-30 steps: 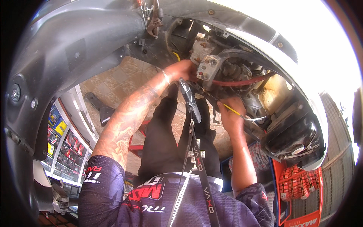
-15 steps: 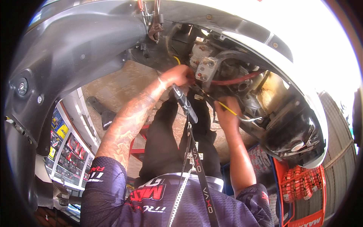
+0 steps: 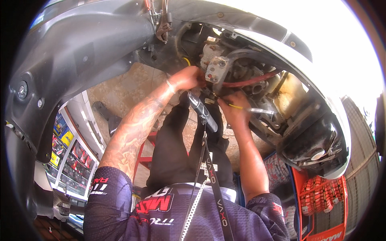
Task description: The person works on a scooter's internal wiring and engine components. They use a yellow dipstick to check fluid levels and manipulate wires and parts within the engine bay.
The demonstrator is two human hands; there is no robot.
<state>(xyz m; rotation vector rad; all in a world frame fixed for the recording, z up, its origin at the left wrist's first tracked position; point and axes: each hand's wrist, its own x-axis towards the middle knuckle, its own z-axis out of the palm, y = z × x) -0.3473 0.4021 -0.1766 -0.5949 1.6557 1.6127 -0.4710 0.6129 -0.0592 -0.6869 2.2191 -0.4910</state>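
head view: pale and red lettering is printed on the dark purple shirt (image 3: pixel 197 211) of the person, and pale and red marks run on the left sleeve (image 3: pixel 114 190). the black lanyard (image 3: pixel 211 174) carries letters along its length. a red board (image 3: pixel 327 235) at the lower right has pale letters, and many small packages (image 3: pixel 76 158) on the shelf at the left have labels too small to read.

the right hand (image 3: pixel 237 107) is closed around a slim yellow tool (image 3: pixel 235 106), whose pale end, blurred, points to the right. this tool is just below the red hose (image 3: pixel 251 81) and near the metal engine part (image 3: pixel 216 70). the left hand (image 3: pixel 189 78) is bent, with its fingertips hidden beside the engine part; i cannot tell how far open it is, or what it holds.

a black stick-shaped object (image 3: pixel 203 113) hangs from the lanyard and covers a part of the space between the hands. above, an adjustable wrench (image 3: pixel 163 33) hangs by the dark body panel (image 3: pixel 92 52).

below the hands the floor (image 3: pixel 128 86) is patterned with brown tiles. at the right, orange-banded rolls (image 3: pixel 321 195) are in a red rack (image 3: pixel 298 188), beside a grey ribbed surface (image 3: pixel 359 148).
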